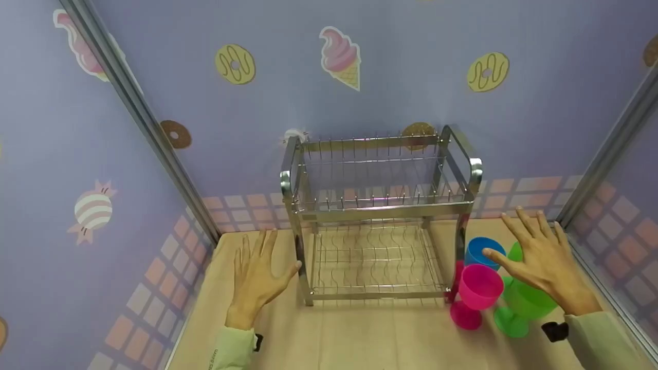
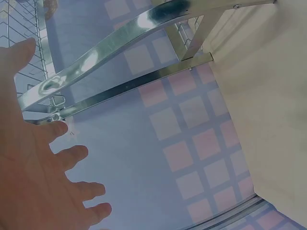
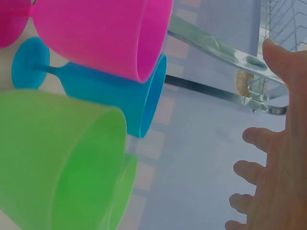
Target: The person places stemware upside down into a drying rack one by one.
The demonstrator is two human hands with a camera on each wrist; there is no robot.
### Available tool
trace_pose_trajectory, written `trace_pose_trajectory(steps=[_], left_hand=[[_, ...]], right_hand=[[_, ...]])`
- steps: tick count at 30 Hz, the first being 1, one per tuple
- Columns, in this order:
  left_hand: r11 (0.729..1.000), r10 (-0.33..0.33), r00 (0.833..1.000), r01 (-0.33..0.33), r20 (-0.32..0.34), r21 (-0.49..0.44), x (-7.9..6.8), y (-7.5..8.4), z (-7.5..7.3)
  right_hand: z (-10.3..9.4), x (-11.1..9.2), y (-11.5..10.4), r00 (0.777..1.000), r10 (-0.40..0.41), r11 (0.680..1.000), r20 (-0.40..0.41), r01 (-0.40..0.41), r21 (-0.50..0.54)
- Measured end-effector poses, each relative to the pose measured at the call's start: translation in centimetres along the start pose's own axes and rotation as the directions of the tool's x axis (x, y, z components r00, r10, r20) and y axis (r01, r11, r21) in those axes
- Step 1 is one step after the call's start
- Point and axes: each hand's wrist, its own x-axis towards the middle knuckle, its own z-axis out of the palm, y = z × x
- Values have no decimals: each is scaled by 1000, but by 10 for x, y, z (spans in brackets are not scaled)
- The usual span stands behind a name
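A two-tier steel dish rack [image 1: 378,205] stands empty on the wooden table [image 1: 380,334] against the back wall. My left hand [image 1: 257,275] hovers open to the rack's left, its thumb close to the front left leg; the left wrist view shows that hand [image 2: 43,177] spread beside the rack's side handle [image 2: 110,52]. My right hand [image 1: 540,259] is spread open over plastic goblets right of the rack: a pink one [image 1: 475,295], a blue one [image 1: 483,251] and a green one [image 1: 524,306]. In the right wrist view the hand [image 3: 276,163] holds nothing beside the pink [image 3: 96,36], blue [image 3: 105,91] and green [image 3: 57,158] goblets.
Purple walls with sweets stickers close in the table at the back and both sides. A metal post [image 1: 139,115] runs up the left corner and another [image 1: 606,154] the right. A second green goblet [image 3: 120,191] stands behind the first.
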Motion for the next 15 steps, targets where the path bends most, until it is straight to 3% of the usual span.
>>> trace_pose_trajectory(steps=[9,12,15], left_hand=[[983,-13,1000,14,9,-184,3,5,17],[955,-23,1000,27,18,-296,1,5,27],[909,-33,999,46,39,-415,-2,6,39]], right_hand=[[-11,-22,23,997,50,987,-55,-41,156],[-11,-30,28,996,81,975,-49,-69,209],[-9,-41,34,992,119,965,-43,-105,241]])
